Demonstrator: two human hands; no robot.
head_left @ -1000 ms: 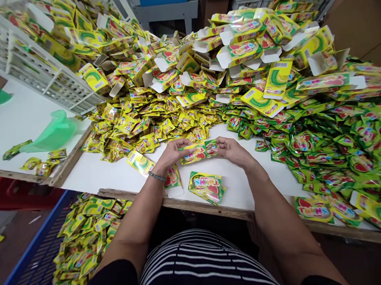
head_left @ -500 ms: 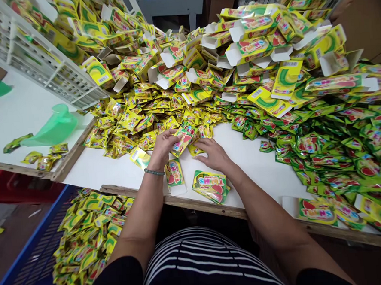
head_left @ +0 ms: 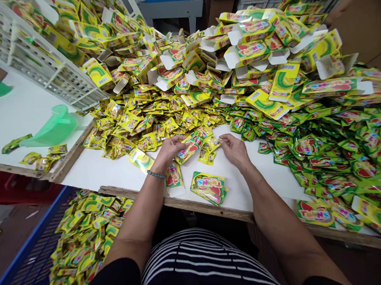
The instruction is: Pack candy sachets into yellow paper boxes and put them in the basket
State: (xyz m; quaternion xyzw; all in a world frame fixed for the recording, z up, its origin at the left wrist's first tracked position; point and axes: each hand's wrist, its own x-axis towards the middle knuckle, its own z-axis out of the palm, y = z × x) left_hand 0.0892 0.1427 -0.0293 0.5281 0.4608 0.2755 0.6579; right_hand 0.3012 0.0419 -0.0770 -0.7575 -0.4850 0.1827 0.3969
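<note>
My left hand (head_left: 171, 151) is closed on a yellow-and-green candy box (head_left: 190, 146), held tilted just above the white table. Beside that box lie several small yellow candy packets (head_left: 209, 150). My right hand (head_left: 235, 151) is to the right of these packets, its fingers curled in towards the thumb; whatever is between them, if anything, is hidden. Another box (head_left: 174, 175) lies below my left wrist, partly covered by it. Near the front edge rests a box printed with a watermelon (head_left: 209, 186). To the left of my left hand lies a yellow box (head_left: 141, 159).
Yellow packets (head_left: 121, 121) heap up behind my hands, green packets (head_left: 313, 143) to the right. Open boxes (head_left: 246, 53) pile behind. A white crate (head_left: 53, 69) and green scoop (head_left: 55, 127) are at left. A blue basket (head_left: 26, 264) of boxes stands below the wooden table edge (head_left: 204, 206).
My right hand has moved right, away from the box and yellow packets, and its fingers have curled in. My left hand has shifted slightly right and down, still holding the box.
</note>
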